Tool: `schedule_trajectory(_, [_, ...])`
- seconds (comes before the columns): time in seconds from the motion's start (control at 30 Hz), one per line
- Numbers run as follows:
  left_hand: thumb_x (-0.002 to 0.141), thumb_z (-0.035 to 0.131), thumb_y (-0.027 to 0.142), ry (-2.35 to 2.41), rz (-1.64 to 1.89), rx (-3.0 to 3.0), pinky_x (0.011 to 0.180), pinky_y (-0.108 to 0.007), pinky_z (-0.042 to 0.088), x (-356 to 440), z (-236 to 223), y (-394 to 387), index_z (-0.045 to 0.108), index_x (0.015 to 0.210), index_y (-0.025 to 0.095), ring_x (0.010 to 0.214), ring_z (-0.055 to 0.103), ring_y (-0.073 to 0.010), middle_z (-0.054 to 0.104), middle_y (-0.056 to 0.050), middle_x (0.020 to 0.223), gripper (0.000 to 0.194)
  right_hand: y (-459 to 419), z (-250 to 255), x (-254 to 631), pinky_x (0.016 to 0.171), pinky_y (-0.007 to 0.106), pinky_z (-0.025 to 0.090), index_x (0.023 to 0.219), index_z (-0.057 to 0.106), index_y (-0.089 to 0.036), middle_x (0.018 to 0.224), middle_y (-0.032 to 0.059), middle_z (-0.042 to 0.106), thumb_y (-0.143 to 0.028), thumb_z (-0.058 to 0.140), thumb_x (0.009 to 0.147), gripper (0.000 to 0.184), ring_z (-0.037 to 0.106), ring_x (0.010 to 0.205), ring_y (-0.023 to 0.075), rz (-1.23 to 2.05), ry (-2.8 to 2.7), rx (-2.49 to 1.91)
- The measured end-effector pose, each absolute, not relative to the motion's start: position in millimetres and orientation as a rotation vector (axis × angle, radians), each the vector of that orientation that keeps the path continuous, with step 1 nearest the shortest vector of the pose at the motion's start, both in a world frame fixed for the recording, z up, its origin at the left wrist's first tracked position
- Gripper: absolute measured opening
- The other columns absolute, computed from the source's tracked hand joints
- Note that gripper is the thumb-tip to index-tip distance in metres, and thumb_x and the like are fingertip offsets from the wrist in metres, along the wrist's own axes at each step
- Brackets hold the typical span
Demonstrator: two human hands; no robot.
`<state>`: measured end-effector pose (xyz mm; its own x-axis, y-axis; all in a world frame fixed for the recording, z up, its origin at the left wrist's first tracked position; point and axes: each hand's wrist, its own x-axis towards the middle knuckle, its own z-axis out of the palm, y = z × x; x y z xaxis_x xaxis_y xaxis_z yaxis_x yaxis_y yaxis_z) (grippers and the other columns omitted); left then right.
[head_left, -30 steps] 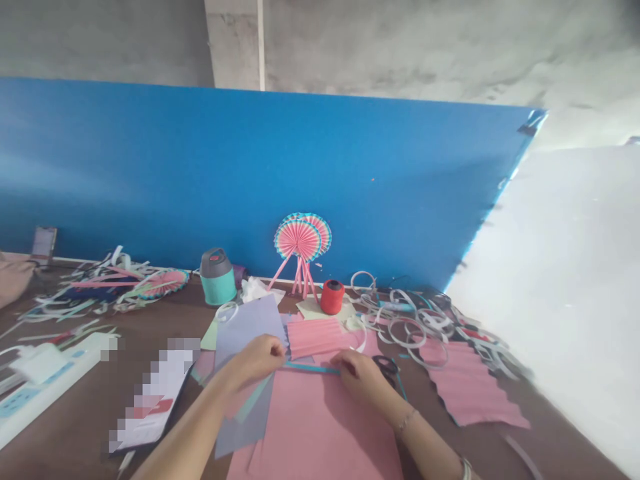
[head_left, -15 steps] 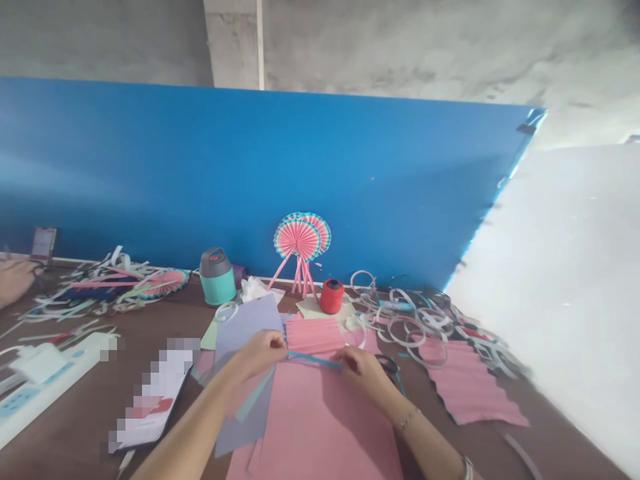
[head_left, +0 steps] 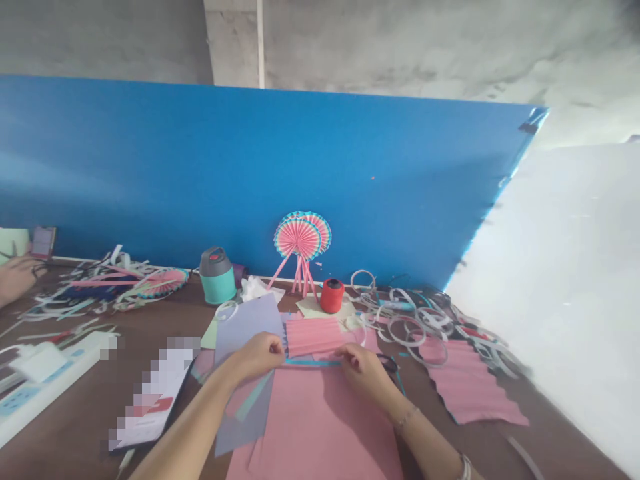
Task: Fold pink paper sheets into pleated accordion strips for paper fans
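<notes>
A narrow blue paper strip (head_left: 313,363) stretches nearly level between my two hands, along the near edge of a pleated pink paper (head_left: 314,337). My left hand (head_left: 259,355) is closed in a pinch at the strip's left end. At the other end, my right hand (head_left: 363,368) pinches it, fingertips partly hidden by the hand. Below them lie flat pink sheets (head_left: 325,420), with a purple-grey sheet (head_left: 247,320) on the left. Dark-handled scissors (head_left: 387,363) lie partly hidden beyond my right hand.
Pink paper fans (head_left: 299,239) stand against the blue partition (head_left: 250,153). A red thread spool (head_left: 331,296) and a teal flask (head_left: 218,279) stand behind the sheets. Paper strip coils (head_left: 407,330) and another pleated sheet (head_left: 473,383) lie right. A co-worker's hand (head_left: 17,277) holds scissors far left.
The blue strip has gone from slanted to nearly level, against the pleated paper's near edge. My left hand has shifted slightly left. Pale green paper now shows by the co-worker's hand.
</notes>
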<state>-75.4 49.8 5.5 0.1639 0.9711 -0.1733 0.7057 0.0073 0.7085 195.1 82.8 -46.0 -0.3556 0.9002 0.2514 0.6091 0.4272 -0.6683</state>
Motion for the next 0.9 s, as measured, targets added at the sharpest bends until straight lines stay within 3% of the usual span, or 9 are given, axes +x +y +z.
schedule_trajectory(0.33, [0.061,0.045,0.029,1.591,0.495,1.775,0.058,-0.024,0.034,-73,14,45,0.056,0.065,0.017,0.064,0.047,-0.0147,0.052,0.002,0.064,0.017,80,-39,196,0.066,0.026,0.044,0.088,0.068,-0.016,0.083,0.0066,0.070,-0.011,0.044,0.070,0.030,0.061,0.071,0.0179,0.640,-2.099,-1.238])
schedule_trajectory(0.6, [0.055,0.046,0.027,1.674,0.376,1.733,0.052,-0.024,0.029,-82,-1,54,0.050,0.056,0.018,0.054,0.040,-0.0127,0.041,0.004,0.053,0.010,75,-34,192,0.055,0.022,0.035,0.087,0.065,-0.017,0.063,-0.0015,0.060,-0.010,0.046,0.068,0.028,0.053,0.057,0.0133,0.669,-2.142,-1.336])
schedule_trajectory(0.9, [0.051,0.045,0.020,1.770,0.267,1.724,0.049,-0.024,0.026,-78,-2,50,0.043,0.048,0.019,0.048,0.038,-0.0119,0.035,0.005,0.046,0.004,78,-43,189,0.057,0.022,0.034,0.087,0.062,-0.018,0.065,-0.0007,0.062,-0.014,0.048,0.072,0.021,0.055,0.060,0.0141,0.612,-2.161,-1.379])
